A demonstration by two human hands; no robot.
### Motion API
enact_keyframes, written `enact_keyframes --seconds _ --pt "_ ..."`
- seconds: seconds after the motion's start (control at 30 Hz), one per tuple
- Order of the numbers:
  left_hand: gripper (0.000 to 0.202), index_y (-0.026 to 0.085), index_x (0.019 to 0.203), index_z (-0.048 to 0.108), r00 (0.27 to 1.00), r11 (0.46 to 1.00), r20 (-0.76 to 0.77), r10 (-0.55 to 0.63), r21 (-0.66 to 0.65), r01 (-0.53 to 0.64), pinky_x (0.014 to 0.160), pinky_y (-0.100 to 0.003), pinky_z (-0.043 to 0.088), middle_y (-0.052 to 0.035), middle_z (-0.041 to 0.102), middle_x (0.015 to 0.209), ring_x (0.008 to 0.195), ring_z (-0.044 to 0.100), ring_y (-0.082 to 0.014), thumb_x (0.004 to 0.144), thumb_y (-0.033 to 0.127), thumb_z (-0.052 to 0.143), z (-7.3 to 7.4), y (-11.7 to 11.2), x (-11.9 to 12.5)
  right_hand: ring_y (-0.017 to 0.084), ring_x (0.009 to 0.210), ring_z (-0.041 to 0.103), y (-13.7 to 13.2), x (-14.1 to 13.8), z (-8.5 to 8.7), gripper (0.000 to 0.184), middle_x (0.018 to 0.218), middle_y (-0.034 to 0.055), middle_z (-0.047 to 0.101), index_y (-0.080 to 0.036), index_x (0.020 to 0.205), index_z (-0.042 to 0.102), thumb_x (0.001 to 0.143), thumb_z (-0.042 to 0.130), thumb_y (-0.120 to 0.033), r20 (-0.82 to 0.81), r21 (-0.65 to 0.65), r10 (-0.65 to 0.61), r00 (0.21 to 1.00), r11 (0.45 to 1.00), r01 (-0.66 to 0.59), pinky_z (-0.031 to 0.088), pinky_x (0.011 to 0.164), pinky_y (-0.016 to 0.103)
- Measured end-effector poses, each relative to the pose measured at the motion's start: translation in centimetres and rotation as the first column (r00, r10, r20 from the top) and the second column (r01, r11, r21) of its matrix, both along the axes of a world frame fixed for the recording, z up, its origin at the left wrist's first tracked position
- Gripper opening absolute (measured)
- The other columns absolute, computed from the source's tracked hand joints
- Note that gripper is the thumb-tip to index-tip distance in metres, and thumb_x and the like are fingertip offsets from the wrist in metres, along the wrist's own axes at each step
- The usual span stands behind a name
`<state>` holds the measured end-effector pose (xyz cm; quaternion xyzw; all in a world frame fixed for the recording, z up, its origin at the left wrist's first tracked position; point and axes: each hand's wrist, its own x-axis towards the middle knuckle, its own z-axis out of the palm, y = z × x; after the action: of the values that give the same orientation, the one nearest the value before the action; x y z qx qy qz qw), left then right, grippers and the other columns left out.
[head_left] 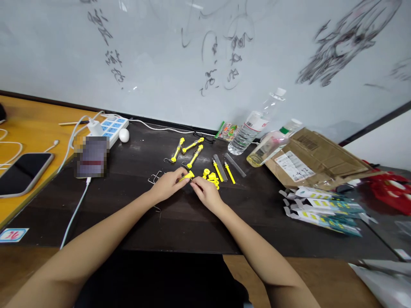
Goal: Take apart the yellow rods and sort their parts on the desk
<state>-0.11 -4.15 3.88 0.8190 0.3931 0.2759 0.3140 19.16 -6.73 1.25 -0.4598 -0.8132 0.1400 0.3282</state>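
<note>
My left hand (168, 185) is closed around a yellow plastic piece (189, 175), which is partly hidden by the fingers. At its right end, my right hand (208, 193) has thumb and fingertips pinched together; what they grip is too small to make out. Loose yellow plastic caps (211, 176) lie just beyond the right hand. Two yellow rods (230, 173) rest beside clear tubes (236, 164). Farther back are several clear tubes with yellow ends (195, 156), some showing wire hooks. Bent wire hooks (156, 176) lie left of my left hand.
A water bottle (247, 132), an oil-coloured bottle (268, 147) and a cardboard package (298, 158) stand or lie at right, near flattened boxes (324, 209). At left are a power strip (114, 128), a charging phone (91, 156) with its cable, and another phone (25, 174). A whiteboard (160, 64) rises behind.
</note>
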Motion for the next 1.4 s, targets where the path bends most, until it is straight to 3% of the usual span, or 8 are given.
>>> enact_keyframes --seconds 0.17,0.3,0.43,0.57,0.67,0.83,1.07,1.4 --pt "0.025 0.020 0.099 0.053 0.999 0.996 0.031 -0.044 -0.072 0.046 0.049 -0.019 0.032 0.0078 0.048 0.056 0.042 0.043 -0.0078 0.089 0.042 0.044 0.0 0.3 -0.3 0.017 0.069 0.053 -0.1 0.2 0.2 0.022 0.075 0.0034 0.056 -0.022 0.078 0.053 0.092 0.041 -0.033 -0.004 -0.018 0.021 1.000 1.000 -0.021 0.040 0.067 0.028" --pt "0.027 0.021 0.101 0.051 0.993 0.990 0.096 -0.062 -0.124 0.074 0.044 -0.018 0.032 0.0080 0.049 0.057 0.038 0.043 -0.0062 0.090 0.043 0.043 0.1 0.1 -0.3 0.014 0.062 0.049 -0.2 -0.1 0.1 0.023 0.069 -0.0002 0.050 -0.022 0.078 0.047 0.092 0.039 -0.037 -0.276 -0.159 0.034 0.961 0.984 -0.081 0.041 0.061 0.026" --pt "0.027 0.020 0.097 0.050 0.981 0.969 0.140 -0.131 -0.191 0.156 0.040 -0.016 0.031 0.0076 0.050 0.057 0.036 0.043 -0.0054 0.090 0.045 0.043 0.3 -0.3 0.0 0.010 0.051 0.046 -0.1 -0.3 -0.1 0.021 0.064 -0.0048 0.047 -0.023 0.087 0.039 0.089 0.044 -0.044 -0.502 -0.345 -0.021 0.864 0.921 -0.178 0.037 0.047 0.021" --pt "0.028 0.019 0.090 0.047 0.970 0.950 0.186 -0.157 -0.242 0.200 0.036 -0.016 0.029 0.0054 0.054 0.061 0.035 0.042 -0.0049 0.090 0.047 0.042 0.4 -0.6 0.2 0.008 0.050 0.045 -0.1 -0.4 -0.2 0.023 0.070 -0.0033 0.052 -0.023 0.085 0.039 0.090 0.040 -0.045 -0.502 -0.417 0.051 0.863 0.860 -0.293 0.034 0.041 0.018" --pt "0.030 0.018 0.088 0.047 0.968 0.942 0.174 -0.183 -0.252 0.224 0.037 -0.016 0.030 0.0057 0.053 0.058 0.035 0.041 -0.0051 0.090 0.047 0.040 0.5 -0.7 0.3 0.007 0.048 0.043 -0.2 -0.5 -0.5 0.024 0.064 -0.0045 0.048 -0.022 0.084 0.039 0.093 0.034 -0.044 -0.473 -0.427 0.045 0.880 0.862 -0.274 0.032 0.040 0.018" --pt "0.031 0.019 0.086 0.046 0.974 0.953 0.087 -0.208 -0.205 0.221 0.045 -0.019 0.033 0.0061 0.048 0.058 0.041 0.042 -0.0070 0.093 0.046 0.034 0.6 -0.8 0.2 0.006 0.045 0.035 -0.1 -0.6 -1.2 0.025 0.059 -0.0065 0.042 -0.021 0.083 0.038 0.093 0.035 -0.044 -0.511 -0.422 0.024 0.859 0.864 -0.275 0.028 0.039 0.017" --pt "0.028 0.020 0.087 0.042 0.975 0.977 -0.063 -0.211 -0.003 0.211 0.063 -0.025 0.037 0.0016 0.053 0.072 0.066 0.053 -0.0148 0.094 0.046 0.034 0.0 -0.4 0.2 0.005 0.035 0.023 0.2 -0.8 -1.7 0.024 0.048 -0.0119 0.030 -0.023 0.084 0.035 0.092 0.038 -0.045 -0.601 -0.505 -0.021 0.799 0.785 -0.359 0.020 0.032 0.014" --pt "0.029 0.021 0.092 0.040 0.961 0.983 -0.241 -0.139 0.086 0.164 0.057 -0.025 0.032 0.0011 0.053 0.065 0.060 0.056 -0.0183 0.097 0.046 0.025 0.0 -1.0 0.4 0.004 0.032 0.019 -0.1 -1.0 -0.8 0.023 0.046 -0.0129 0.029 -0.023 0.085 0.037 0.092 0.040 -0.045 -0.610 -0.566 -0.069 0.789 0.735 -0.373 0.022 0.027 0.013"
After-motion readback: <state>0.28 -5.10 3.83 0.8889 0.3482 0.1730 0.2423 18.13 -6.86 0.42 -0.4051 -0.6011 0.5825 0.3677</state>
